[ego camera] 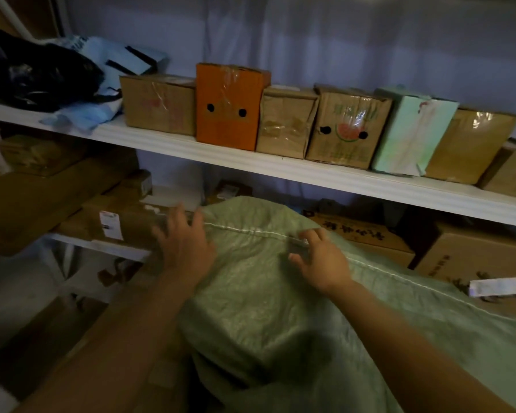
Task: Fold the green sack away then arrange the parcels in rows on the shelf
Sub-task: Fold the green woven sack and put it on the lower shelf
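Both my hands on the green sack (280, 308), which lies bulging in front of me below the upper shelf (280, 169), draped over the goods on the lower level. My left hand (183, 245) rests at the sack's left edge, fingers spread and straight, reaching partly over onto a brown carton (122, 217) beside it. My right hand (320, 259) lies flat on the sack at its white stitched seam (370, 266), fingers loosely apart, gripping nothing.

Upper shelf, one row, counted left to right: six parcels standing side by side and touching. One brown box (158, 104), one taller orange box (228, 107) with two black holes, one brown box (285, 122), one watermelon-printed box (346, 128) with two black holes, one pale green box (408, 134) tilted, one brown box (471, 146). A seventh box is cut off at the right edge.

Left end of that shelf: one black plastic bag (33, 73) and blue mailer bags (102, 84), heaped; count unclear.
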